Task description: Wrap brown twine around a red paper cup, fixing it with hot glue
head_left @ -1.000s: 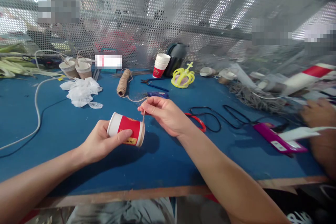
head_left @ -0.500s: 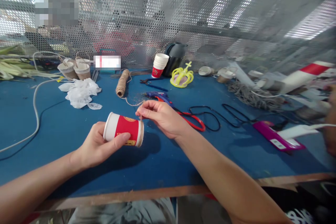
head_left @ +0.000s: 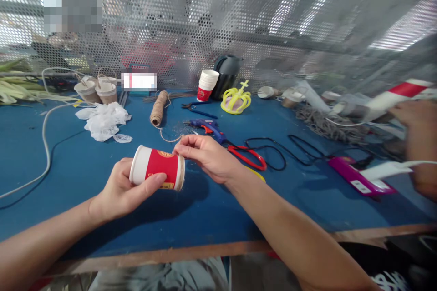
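a red and white paper cup is held above the blue tabletop, lying on its side in the air with its rim to the left. the left hand has its grip closed around it, thumb pressed on the printed side. a band of twine runs round the cup's base end. at the upper edge of that end, the right hand has its grip pressed together, thumb and forefinger pinching the twine strand, which leads to the spool beyond the cup. also beyond the cup are a blue glue gun, pliers, a stack of cups and a yellow crown. crumpled white material lies beyond the cup to the left; a purple power strip and another person's hand, blurred, are well to its right.
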Available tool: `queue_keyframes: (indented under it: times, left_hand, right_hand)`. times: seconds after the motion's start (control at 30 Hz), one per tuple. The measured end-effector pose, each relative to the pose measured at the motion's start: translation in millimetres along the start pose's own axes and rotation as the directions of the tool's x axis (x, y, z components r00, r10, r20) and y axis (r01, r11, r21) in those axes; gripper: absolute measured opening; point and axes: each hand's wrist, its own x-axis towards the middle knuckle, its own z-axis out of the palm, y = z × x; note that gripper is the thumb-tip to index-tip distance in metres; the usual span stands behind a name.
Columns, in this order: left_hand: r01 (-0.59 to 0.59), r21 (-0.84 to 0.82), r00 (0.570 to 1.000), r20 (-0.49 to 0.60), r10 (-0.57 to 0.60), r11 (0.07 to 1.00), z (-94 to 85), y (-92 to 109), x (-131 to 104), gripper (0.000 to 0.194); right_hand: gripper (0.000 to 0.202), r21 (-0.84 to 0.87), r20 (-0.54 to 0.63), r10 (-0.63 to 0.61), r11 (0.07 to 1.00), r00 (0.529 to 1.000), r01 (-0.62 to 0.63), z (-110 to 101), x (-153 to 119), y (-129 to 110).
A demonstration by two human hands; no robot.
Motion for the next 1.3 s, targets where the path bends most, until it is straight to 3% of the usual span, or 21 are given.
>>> queue_keyframes:
  times: [0.23, 0.47, 0.9, 1.0, 1.17, 1.3]
  left_hand:
    - [0.117, -0.128, 0.993, 0.018, -0.116, 0.985, 0.8, -2.5, -1.0, 0.015]
    - [0.303, -0.370, 0.948, 0.023, -0.317, 0.878, 3.4, -6.4, -1.3, 0.020]
    - [0.355, -0.656, 0.907, 0.068, -0.417, 0.666, 6.8, -9.1, 1.8, 0.012]
    - [0.354, -0.645, 0.909, 0.065, -0.412, 0.677, 6.9, -9.7, 1.6, 0.012]
    - [0.330, -0.516, 0.930, 0.034, -0.366, 0.790, 4.6, -9.0, -0.9, 0.015]
    - [0.307, -0.470, 0.937, 0.000, -0.348, 0.828, 3.4, -7.5, 2.4, 0.017]
  right_hand:
    - [0.016, 0.062, 0.003, 0.052, 0.997, 0.999, -0.052, 3.1, 0.2, -0.1]
    - [0.022, 0.120, 0.024, 0.098, 0.988, 0.995, -0.101, 4.8, 0.9, 0.9]
    - [0.018, 0.126, 0.033, 0.103, 0.986, 0.994, -0.106, 4.1, 2.7, 2.9]
    - [0.019, 0.125, 0.028, 0.111, 0.986, 0.993, -0.113, 4.8, 1.8, 3.1]
    - [0.022, 0.103, 0.022, 0.094, 0.990, 0.995, -0.095, 5.1, 2.8, 5.6]
    - [0.027, -0.133, 0.009, 0.026, 0.991, 1.000, -0.024, -1.3, 4.1, 4.1]
